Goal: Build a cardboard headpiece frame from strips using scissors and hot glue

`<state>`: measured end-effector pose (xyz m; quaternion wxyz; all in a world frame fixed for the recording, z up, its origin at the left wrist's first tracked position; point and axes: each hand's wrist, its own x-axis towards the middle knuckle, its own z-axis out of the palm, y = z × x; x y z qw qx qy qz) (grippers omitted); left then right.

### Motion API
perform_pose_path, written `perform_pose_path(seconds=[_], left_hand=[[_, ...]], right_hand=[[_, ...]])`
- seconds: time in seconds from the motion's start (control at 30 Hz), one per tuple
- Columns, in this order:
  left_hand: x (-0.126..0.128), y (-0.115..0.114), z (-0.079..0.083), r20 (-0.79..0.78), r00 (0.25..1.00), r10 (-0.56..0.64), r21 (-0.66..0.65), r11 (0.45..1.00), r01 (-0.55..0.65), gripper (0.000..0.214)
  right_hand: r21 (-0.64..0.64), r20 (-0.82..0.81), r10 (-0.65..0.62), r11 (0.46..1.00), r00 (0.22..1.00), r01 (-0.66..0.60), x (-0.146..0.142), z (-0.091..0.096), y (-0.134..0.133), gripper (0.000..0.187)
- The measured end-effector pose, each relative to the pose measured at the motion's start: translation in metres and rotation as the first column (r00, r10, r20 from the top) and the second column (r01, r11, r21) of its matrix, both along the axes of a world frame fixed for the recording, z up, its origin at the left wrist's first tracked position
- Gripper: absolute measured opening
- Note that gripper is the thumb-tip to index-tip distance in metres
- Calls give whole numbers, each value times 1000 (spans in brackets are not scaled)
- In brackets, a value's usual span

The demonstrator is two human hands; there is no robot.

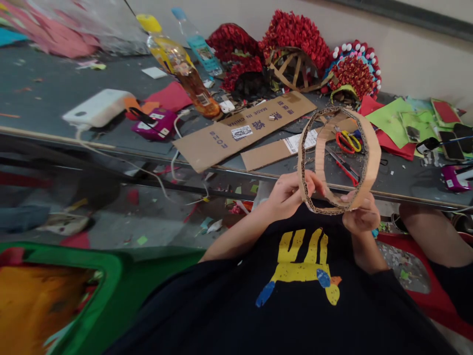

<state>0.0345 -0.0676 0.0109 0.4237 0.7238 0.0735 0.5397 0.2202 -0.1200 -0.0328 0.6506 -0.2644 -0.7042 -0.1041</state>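
— What are we holding?
— A cardboard hoop (372, 158), raised in front of our black shirt (295, 301), so that we see part of the table (417, 180) through it.
— How are our hands set?
— Our left hand (290, 195) is nearly closed, pinching the hoop's lower left rim, fingertips reaching inside. Our right hand (362, 214) is curled onto the lower right; the hoop hides some of it, so we can't quite tell how every finger sits.
— What shows through the opening?
— Scissors (348, 142) with red and yellow handles and, nearer to us, a red utility knife (343, 165), both lying on the table.
— And around these?
— To the left we have a narrow cardboard strip (268, 155) with a white label, and behind it a wider printed cardboard piece (229, 135). To the right, green paper (393, 121) overlaps red sheets (401, 148).
— Farther back?
— We see a yellow-capped bottle (185, 66) near a blue-capped bottle (199, 47), and red ruffled pieces (293, 37) by the wall.
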Motion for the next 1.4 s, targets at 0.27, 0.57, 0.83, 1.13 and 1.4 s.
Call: perform_pose_path(seconds=[0.27, 0.57, 0.83, 1.13, 1.4], left_hand=[[2, 8, -4, -149, 987, 67, 66, 996, -57, 8], [6, 11, -3, -199, 978, -68, 175, 979, 103, 6], [4, 5, -2, -171, 985, 23, 286, 958, 27, 4], [6, 2, -3, -193, 981, 9, 249, 968, 40, 7], [5, 1, -11, -87, 994, -71, -16, 997, 70, 26]], right_hand=[[-35, 9, -73, 997, 997, 73, -3, 2, 9, 32], [-4, 31, -15, 1000, 999, 15, -1, 0, 11, 32], [-37, 78, -40, 998, 996, 43, -4, 3, 9, 31], [-143, 35, 5, 990, 999, 0, -2, -3, 9, 27], [-359, -344, 124, 898, 931, -253, -4, -14, 12, 33]])
